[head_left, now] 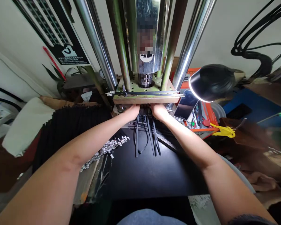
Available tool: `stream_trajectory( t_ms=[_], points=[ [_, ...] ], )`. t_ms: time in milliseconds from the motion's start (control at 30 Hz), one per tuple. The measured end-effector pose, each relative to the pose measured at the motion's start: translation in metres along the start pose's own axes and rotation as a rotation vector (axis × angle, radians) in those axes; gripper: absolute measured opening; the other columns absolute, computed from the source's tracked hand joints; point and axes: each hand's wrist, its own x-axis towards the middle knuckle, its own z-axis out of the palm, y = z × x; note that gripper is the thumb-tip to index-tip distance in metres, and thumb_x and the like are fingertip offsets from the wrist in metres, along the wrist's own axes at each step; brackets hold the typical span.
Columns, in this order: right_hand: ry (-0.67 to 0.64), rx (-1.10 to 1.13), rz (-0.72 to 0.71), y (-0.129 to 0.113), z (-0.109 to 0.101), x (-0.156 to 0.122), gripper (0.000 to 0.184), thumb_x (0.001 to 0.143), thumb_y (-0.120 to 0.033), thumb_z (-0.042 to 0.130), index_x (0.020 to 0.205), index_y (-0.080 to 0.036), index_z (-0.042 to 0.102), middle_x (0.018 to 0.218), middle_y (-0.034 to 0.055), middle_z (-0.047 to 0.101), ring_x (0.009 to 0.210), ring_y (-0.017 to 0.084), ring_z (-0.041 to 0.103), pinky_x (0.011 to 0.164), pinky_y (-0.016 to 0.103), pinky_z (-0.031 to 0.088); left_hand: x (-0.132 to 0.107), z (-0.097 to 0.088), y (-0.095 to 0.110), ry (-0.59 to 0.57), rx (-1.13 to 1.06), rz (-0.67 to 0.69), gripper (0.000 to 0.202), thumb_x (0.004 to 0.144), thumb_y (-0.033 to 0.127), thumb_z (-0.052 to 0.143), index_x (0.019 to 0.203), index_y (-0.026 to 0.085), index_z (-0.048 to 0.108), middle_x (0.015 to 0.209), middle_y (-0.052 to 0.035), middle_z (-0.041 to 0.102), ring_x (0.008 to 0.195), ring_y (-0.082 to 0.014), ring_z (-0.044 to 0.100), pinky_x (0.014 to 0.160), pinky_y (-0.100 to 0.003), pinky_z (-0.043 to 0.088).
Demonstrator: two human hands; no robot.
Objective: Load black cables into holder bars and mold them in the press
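Both my hands reach under the horizontal plate of a tall press with vertical rods. My left hand is at the left side under the plate and my right hand at the right, a small gap between them. The plate's edge hides the fingers of both, so what they hold cannot be seen. Between and below the hands, several thin black cables hang toward me, their ends lying on the black tabletop. More thin black cables lie across the top of the plate.
A large bundle of black cables with metal connectors lies at the left. On the right stand a lit black lamp, a phone, an orange control box with buttons and yellow-handled pliers. Steel columns flank the press.
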Motion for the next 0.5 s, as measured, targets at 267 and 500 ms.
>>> stream_trajectory(
  t_ms=[267, 500],
  points=[
    [-0.021, -0.088, -0.055, -0.026, 0.003, -0.016, 0.042, 0.099, -0.018, 0.033, 0.132, -0.014, 0.060, 0.135, 0.0146, 0.059, 0.125, 0.028, 0.049, 0.109, 0.043, 0.034, -0.006, 0.027, 0.053, 0.101, 0.137, -0.096, 0.052, 0.089, 0.004, 0.031, 0.140, 0.000, 0.043, 0.135, -0.0260, 0.049, 0.131, -0.0367, 0.044, 0.112, -0.051, 0.035],
    [-0.113, -0.056, 0.002, -0.035, -0.016, -0.013, 0.049, 0.097, -0.012, 0.034, 0.143, -0.009, 0.050, 0.142, 0.0185, 0.053, 0.130, 0.031, 0.048, 0.108, 0.046, 0.038, -0.005, 0.019, 0.055, 0.101, 0.143, -0.119, 0.050, 0.095, 0.009, 0.031, 0.143, 0.006, 0.043, 0.136, -0.0206, 0.051, 0.134, -0.0333, 0.043, 0.122, -0.052, 0.018]
  ],
)
